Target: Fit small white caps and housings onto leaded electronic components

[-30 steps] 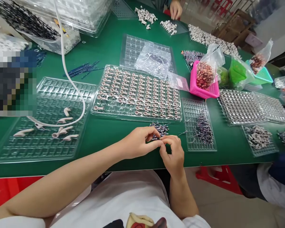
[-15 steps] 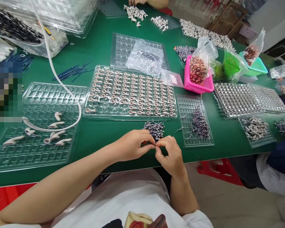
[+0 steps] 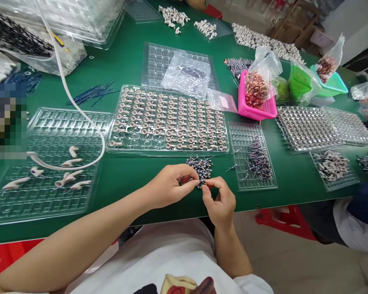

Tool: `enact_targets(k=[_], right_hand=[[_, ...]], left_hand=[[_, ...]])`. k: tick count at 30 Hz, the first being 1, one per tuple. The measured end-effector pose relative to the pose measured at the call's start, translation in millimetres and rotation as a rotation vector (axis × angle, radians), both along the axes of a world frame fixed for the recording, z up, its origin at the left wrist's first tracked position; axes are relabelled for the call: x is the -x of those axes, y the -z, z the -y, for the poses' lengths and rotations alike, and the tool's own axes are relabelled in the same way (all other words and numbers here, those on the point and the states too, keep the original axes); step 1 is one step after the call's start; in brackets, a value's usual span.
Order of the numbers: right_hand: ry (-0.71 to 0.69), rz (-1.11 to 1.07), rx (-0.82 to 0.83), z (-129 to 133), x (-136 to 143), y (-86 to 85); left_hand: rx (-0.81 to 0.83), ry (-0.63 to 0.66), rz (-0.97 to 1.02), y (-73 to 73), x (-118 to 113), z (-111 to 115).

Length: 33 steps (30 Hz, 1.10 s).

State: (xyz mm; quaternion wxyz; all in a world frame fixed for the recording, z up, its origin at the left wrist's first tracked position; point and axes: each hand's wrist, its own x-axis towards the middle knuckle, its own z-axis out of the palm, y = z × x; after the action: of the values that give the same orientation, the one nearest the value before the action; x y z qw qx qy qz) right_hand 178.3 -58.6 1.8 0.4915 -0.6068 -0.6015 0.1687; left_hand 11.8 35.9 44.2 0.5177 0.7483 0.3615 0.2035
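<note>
My left hand (image 3: pixel 173 185) and my right hand (image 3: pixel 220 199) meet at the near side of a heap of small dark parts with thin wire leads (image 3: pixel 200 165). Thumb and forefinger of each are pinched, with fingertips almost touching over the heap's near edge. Whatever sits between them is too small to make out. Just beyond lies a clear blister tray (image 3: pixel 131 149) filled with rows of pale, spoon-shaped pieces; several pockets at its front left hold none. Right of my hands, a second clear tray (image 3: pixel 241 184) carries another heap of wired parts (image 3: pixel 259 159).
At left, a clear tray (image 3: pixel 43 204) bears several loose pale curved pieces (image 3: pixel 16 183), with a white cable (image 3: pixel 63 73) looping over it. A pink basket (image 3: pixel 260 114) with bagged copper-coloured parts stands behind. At far right a co-worker's sleeve (image 3: pixel 364 204) shows beside other trays.
My fingertips have shifted slightly; the right hand is a little lower and the left fingers now reach closer over the heap. Trays and piles stay put.
</note>
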Motion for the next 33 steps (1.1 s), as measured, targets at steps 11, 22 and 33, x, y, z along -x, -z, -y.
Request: enact_targets(k=[11, 22, 33], right_hand=[[0.008, 0.024, 0.018, 1, -2, 0.6], [-0.023, -0.183, 0.074, 6, -4, 2.4], [0.033, -0.326, 0.054, 12, -6, 10.9]], left_hand=[[0.084, 0.011, 0.025, -1.7, 0, 0], [0.477, -0.003, 0.111, -0.7, -4, -1], [0.561, -0.008, 0.186, 0.1, -3, 0]])
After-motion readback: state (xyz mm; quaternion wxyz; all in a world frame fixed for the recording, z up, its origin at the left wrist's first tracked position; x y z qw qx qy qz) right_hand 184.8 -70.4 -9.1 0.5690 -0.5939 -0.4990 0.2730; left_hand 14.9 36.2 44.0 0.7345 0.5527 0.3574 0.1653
